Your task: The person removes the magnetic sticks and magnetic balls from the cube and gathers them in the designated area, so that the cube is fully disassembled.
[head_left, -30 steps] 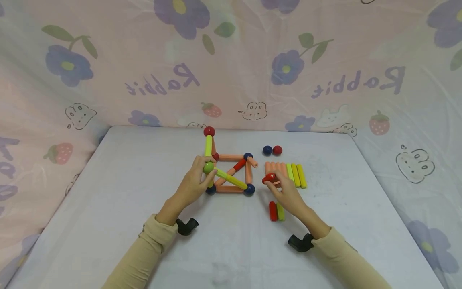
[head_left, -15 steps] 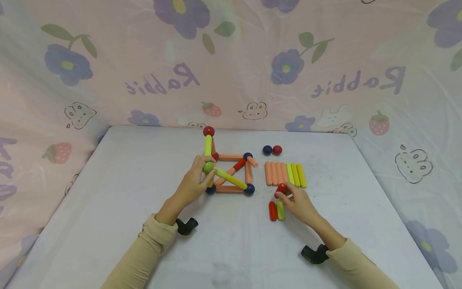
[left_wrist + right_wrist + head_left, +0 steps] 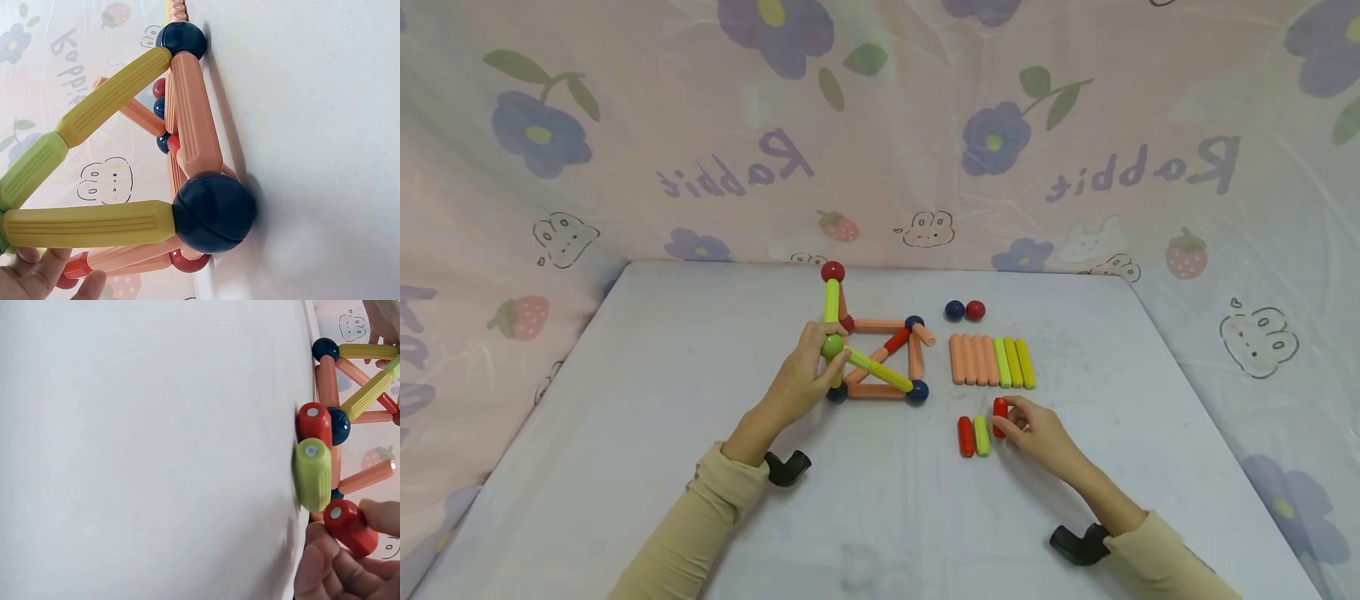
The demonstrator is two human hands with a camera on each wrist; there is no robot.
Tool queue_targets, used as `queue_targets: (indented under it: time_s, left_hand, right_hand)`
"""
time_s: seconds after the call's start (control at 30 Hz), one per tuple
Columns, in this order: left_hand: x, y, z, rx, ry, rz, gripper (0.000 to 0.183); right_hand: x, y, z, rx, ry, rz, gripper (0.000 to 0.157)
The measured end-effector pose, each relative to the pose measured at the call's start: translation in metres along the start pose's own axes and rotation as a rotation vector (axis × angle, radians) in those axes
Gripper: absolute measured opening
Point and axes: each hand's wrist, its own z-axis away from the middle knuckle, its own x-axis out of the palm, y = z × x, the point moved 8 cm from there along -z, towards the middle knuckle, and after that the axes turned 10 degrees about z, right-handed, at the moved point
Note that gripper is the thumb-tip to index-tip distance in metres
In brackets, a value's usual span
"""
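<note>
My left hand holds the green ball at the near-left top of a frame of magnetic rods and balls. From that ball a yellow-green rod slopes down to a dark blue ball. In the left wrist view a yellow rod joins another dark blue ball at the base. My right hand pinches a short red rod between thumb and fingers. It is just right of a short green rod and a second short red rod on the table.
Behind my right hand lies a row of pink rods with green and yellow rods at its right end. A loose blue ball and red ball sit farther back. A printed curtain borders the table.
My right hand has moved right and toward me with the short red rod, from the front of the pink row to beside the two short rods. My left hand stays in place.
</note>
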Motion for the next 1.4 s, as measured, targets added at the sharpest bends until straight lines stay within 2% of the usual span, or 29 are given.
queue_targets:
  time_s: [0.4, 0.8, 1.17, 1.4]
  left_hand:
    - [0.001, 0.0, 0.0, -0.004, 0.001, 0.003, 0.028]
    - [0.001, -0.001, 0.001, -0.002, 0.008, 0.005, 0.028]
    - [0.001, -0.001, 0.0, -0.002, 0.001, -0.004, 0.028]
    - [0.001, 0.0, 0.0, -0.004, 0.005, -0.008, 0.028]
  right_hand:
    - [0.015, 0.002, 0.005, -0.049, -0.061, -0.043, 0.037]
    - [0.019, 0.0, 0.005, -0.041, -0.1, -0.037, 0.038]
    - [0.01, -0.004, 0.003, -0.048, -0.087, -0.012, 0.04]
    - [-0.001, -0.017, -0.011, -0.075, -0.062, -0.025, 0.034]
